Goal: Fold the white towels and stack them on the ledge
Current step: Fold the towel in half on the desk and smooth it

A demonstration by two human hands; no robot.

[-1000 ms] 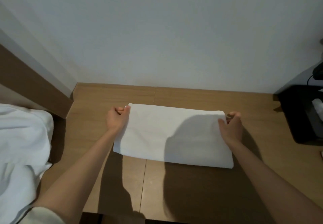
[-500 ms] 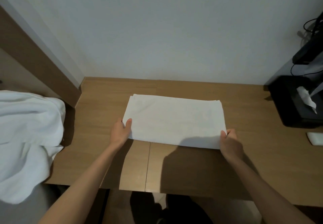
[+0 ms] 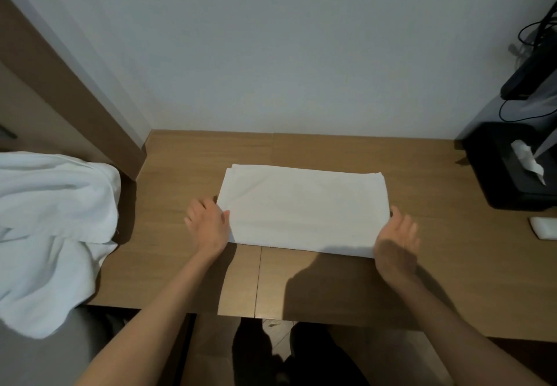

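We see a brown wooden ledge (image 3: pixel 346 150) running along the wall. A folded white towel (image 3: pixel 303 209) lies flat on it near the middle. At the right end stands a black box (image 3: pixel 494 168), with a small white object (image 3: pixel 544 226) just in front of it.

No text, label, brand or number can be read anywhere, though the dark objects at right are perhaps too dim to tell.
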